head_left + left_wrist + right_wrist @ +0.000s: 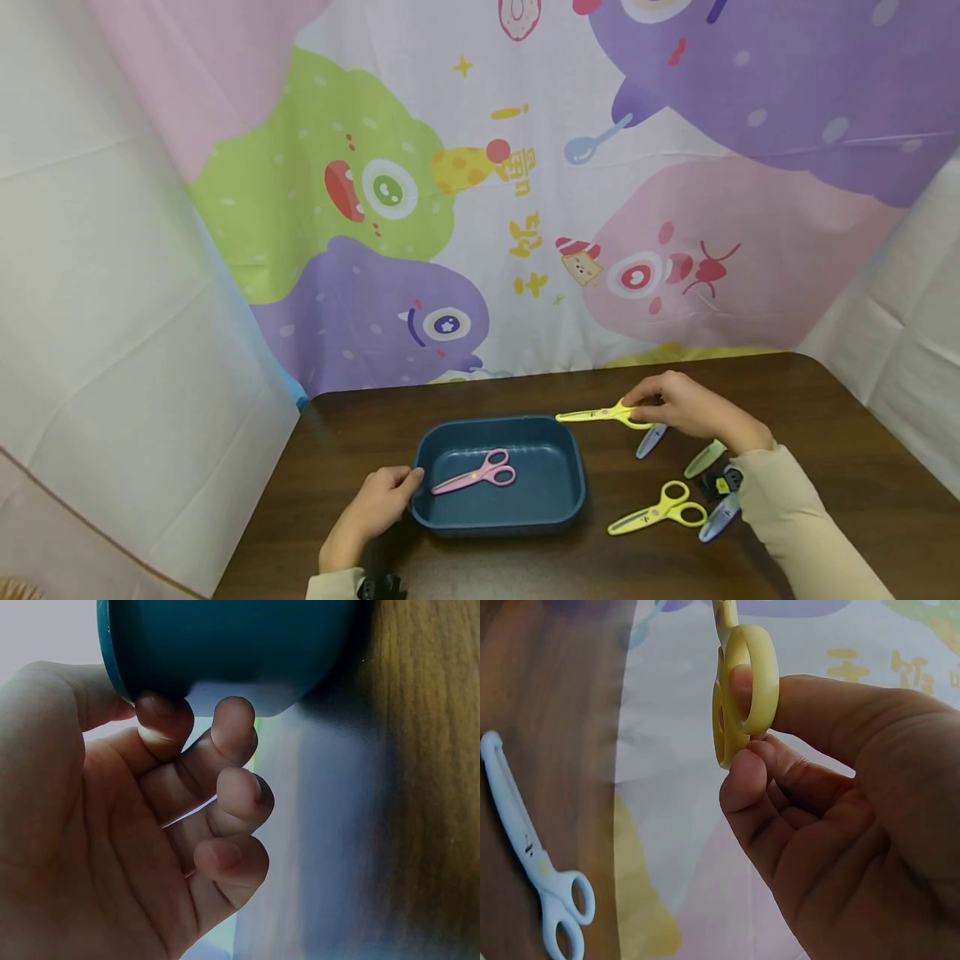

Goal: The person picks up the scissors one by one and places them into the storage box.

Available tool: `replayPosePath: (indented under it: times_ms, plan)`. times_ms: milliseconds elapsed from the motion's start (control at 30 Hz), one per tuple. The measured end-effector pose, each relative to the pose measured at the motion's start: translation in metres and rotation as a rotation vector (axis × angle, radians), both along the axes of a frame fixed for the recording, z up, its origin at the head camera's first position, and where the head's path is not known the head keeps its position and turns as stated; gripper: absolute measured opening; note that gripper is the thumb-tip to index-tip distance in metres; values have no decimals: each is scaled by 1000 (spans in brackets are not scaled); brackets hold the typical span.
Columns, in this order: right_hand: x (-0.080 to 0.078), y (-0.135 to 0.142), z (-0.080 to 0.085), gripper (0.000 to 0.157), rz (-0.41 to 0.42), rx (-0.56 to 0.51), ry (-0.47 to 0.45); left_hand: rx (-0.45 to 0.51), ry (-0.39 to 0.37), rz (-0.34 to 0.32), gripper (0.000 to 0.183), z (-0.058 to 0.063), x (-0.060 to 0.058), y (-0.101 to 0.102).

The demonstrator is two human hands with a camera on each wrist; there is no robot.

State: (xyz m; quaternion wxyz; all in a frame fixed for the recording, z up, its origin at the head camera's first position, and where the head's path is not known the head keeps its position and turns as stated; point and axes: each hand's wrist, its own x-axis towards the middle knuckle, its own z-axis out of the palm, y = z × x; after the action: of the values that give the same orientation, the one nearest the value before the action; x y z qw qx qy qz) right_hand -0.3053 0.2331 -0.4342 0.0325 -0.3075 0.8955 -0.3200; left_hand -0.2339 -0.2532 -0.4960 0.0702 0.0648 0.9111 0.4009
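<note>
In the head view my right hand (686, 406) holds yellow scissors (596, 414) by their handle loops, blades pointing left toward the tray's far right corner. The right wrist view shows thumb and fingers at the yellow loops (763, 682). My left hand (381, 500) pinches the left rim of a dark blue tray (498, 525); in the left wrist view the thumb and index finger grip its edge (109, 645), the other fingers curled below. Pink scissors (476, 477) lie inside the tray. Below the right hand are blue scissors (651, 442), their handles hidden in the head view.
Another pair of yellow scissors (648, 518) lies right of the tray. Beside it are green scissors (705, 458) and a second blue pair (720, 518), partly covered by the right wrist and its camera. A cartoon-print curtain (540, 333) hangs behind the brown table (360, 433).
</note>
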Motion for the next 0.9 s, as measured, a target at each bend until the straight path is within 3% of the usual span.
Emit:
replayPosePath:
  times_ms: [233,500,900]
  plan:
    - [-2,-13,6,19,-2,-16,-84,1,-1,3,41,-1,1,0]
    - [-2,-28,11,17,-5,-34,-107,7,-21,5,41,-1,0,-2]
    - [-7,-49,9,15,61,-53,-107,-5,-8,0,41,-2,-1,-1]
